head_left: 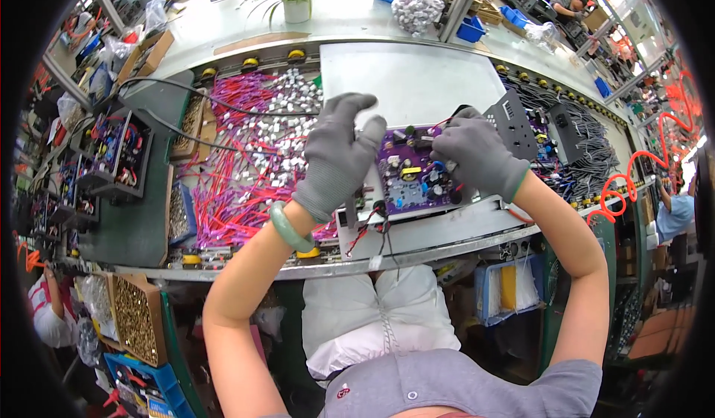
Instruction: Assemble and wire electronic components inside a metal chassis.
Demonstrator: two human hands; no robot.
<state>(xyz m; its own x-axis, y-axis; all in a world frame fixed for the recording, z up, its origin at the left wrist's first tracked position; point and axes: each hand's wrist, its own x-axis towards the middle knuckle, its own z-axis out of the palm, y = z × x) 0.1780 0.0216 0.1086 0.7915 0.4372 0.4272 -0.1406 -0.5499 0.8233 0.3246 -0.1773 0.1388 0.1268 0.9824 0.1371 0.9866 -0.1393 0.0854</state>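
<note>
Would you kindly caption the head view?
Gloved left hand and right hand work on a purple circuit board beside pink wires.

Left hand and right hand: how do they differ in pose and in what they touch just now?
The left hand is spread wide, fingers arched over the left edge of the purple circuit board; the right hand is bunched, fingertips pinching at the board's top right corner by a red wire. The left wrist wears a green bangle; the right wrist wears none. Both wear grey knit gloves and rest on the same board.
</note>
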